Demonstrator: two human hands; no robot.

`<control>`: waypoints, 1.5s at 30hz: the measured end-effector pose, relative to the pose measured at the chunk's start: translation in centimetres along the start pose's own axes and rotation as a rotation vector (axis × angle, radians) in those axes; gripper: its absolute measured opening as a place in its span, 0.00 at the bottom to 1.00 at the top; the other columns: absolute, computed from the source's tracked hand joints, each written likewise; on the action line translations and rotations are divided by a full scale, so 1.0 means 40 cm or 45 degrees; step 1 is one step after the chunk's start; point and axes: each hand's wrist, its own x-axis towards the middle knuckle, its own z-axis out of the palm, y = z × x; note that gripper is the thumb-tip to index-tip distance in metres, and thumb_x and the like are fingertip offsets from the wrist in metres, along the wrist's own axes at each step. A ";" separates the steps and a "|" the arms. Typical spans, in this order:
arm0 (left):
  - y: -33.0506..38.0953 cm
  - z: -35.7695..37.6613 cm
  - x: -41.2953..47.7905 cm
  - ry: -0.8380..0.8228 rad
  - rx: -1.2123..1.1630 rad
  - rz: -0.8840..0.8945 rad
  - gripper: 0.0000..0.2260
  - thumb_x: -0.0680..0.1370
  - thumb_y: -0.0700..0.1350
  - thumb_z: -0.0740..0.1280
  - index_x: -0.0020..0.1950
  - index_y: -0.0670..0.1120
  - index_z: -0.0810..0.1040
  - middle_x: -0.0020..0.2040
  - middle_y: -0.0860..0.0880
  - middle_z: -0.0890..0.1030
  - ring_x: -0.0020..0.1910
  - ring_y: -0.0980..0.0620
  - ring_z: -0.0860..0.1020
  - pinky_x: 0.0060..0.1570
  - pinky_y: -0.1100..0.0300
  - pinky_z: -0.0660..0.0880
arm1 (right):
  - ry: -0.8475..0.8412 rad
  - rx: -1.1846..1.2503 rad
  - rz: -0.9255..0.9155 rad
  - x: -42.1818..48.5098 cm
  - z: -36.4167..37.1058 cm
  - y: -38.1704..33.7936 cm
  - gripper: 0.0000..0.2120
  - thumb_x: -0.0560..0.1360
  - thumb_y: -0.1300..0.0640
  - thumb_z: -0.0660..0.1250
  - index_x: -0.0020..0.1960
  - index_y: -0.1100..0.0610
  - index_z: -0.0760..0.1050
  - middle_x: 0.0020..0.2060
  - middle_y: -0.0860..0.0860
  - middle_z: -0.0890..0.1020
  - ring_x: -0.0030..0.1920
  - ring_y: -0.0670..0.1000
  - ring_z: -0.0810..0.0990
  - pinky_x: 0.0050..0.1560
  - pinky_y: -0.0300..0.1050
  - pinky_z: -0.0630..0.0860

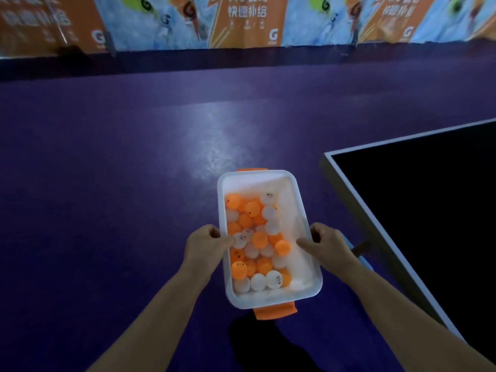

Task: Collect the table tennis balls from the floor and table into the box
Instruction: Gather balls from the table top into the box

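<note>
box (299, 210) being held btwn both hands above purple floor (107, 183), just left of table (429, 197) corner | L hand (206, 244) being clamped on box's left rim, R hand (326, 244) on right rim, thumbs inside | orange & white balls (257, 240) lying in box

Dim, soft overall; glare on floor (214, 146); banners (241, 20) blurred, bowed.

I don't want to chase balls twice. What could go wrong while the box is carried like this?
The box has no lid and looks slightly tilted, so balls could roll out. The left hand and right hand pinch only its side rims; a slip might dump it. The table corner is close enough to bump.
</note>
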 end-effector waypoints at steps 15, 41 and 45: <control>0.471 0.133 0.689 -0.062 -0.054 -0.011 0.07 0.72 0.41 0.71 0.45 0.39 0.77 0.42 0.43 0.81 0.40 0.48 0.79 0.43 0.52 0.78 | -0.004 0.097 0.078 0.766 -0.234 -0.153 0.06 0.73 0.53 0.69 0.42 0.54 0.73 0.38 0.49 0.80 0.38 0.47 0.80 0.35 0.39 0.76; 1.315 0.710 1.756 -0.707 0.374 0.348 0.14 0.69 0.40 0.70 0.33 0.46 0.64 0.28 0.51 0.67 0.29 0.54 0.66 0.30 0.60 0.63 | 0.576 0.376 0.643 1.729 -0.665 -0.122 0.08 0.73 0.50 0.69 0.40 0.52 0.72 0.37 0.47 0.79 0.35 0.44 0.77 0.33 0.37 0.72; 1.468 0.856 1.827 -0.695 0.400 0.440 0.15 0.70 0.39 0.70 0.31 0.46 0.64 0.26 0.53 0.67 0.25 0.56 0.65 0.27 0.62 0.62 | 0.626 0.388 0.666 1.870 -0.806 -0.066 0.11 0.72 0.50 0.69 0.42 0.57 0.73 0.37 0.50 0.79 0.35 0.46 0.76 0.34 0.40 0.72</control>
